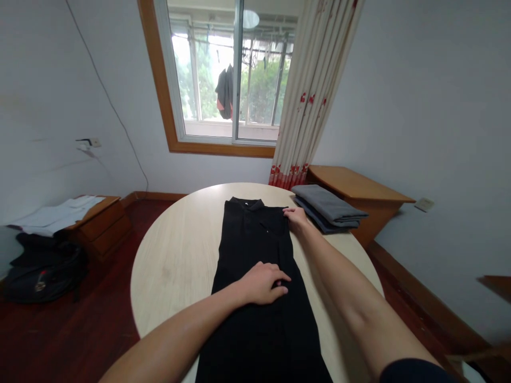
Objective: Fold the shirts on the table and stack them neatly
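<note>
A black collared shirt point(255, 239) lies lengthwise on the round pale table point(171, 255), its collar toward the window and its left side folded in to a straight edge. My left hand point(265, 283) rests on the middle of the shirt, fingers bent and apart, with nothing held. At the shirt's upper right shoulder, my right hand point(296, 217) pinches the edge of the black cloth between thumb and fingers. The shirt's lower end runs out of the bottom of the view.
Folded grey and dark cloths point(329, 206) are stacked at the table's right back edge. Behind them stands a wooden desk point(355, 183). A low cabinet point(101, 226) with papers and a black bag point(43, 268) are at the left.
</note>
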Demonstrator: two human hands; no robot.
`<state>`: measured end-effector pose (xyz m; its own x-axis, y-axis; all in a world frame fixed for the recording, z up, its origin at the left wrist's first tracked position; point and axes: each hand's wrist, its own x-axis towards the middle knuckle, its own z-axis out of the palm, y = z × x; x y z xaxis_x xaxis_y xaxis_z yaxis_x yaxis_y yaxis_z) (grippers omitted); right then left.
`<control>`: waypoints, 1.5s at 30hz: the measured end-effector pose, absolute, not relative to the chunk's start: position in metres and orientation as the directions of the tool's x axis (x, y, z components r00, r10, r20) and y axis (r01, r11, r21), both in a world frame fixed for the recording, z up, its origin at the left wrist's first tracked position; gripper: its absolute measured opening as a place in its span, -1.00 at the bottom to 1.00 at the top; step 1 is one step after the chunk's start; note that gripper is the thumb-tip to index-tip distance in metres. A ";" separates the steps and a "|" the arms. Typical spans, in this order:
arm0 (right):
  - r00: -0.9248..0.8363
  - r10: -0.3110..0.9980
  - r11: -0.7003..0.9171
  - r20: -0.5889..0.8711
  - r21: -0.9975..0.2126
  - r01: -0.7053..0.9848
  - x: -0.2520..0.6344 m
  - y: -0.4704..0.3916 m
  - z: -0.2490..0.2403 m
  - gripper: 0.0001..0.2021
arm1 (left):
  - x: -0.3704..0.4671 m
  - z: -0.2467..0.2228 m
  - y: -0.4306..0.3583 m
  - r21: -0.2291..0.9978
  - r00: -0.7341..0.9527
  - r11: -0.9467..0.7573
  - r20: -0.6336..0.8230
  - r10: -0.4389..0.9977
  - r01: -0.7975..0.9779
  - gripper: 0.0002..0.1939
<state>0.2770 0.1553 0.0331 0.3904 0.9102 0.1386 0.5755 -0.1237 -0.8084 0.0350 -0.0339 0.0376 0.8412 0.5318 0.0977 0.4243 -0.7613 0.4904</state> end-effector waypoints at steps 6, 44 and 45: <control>0.244 0.945 -0.082 0.219 -0.562 0.823 0.262 0.185 0.060 -0.79 | 0.039 0.034 -0.034 0.607 0.789 -0.670 0.110 0.604 0.428 -0.62; -0.026 0.992 0.075 0.125 -0.403 0.912 0.198 0.119 0.020 -0.34 | 0.007 0.067 -0.015 0.624 0.519 -0.418 0.024 0.854 0.660 -0.70; -0.035 0.996 0.061 0.083 -0.343 0.937 0.194 0.112 0.016 -0.27 | 0.007 0.065 -0.014 0.611 0.511 -0.428 0.045 0.858 0.666 -0.71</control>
<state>0.1943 0.1122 0.0159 -0.0347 0.9960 0.0825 0.9373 0.0611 -0.3430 0.0069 -0.0138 0.0646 0.5111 0.8583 0.0451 0.6655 -0.4284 0.6112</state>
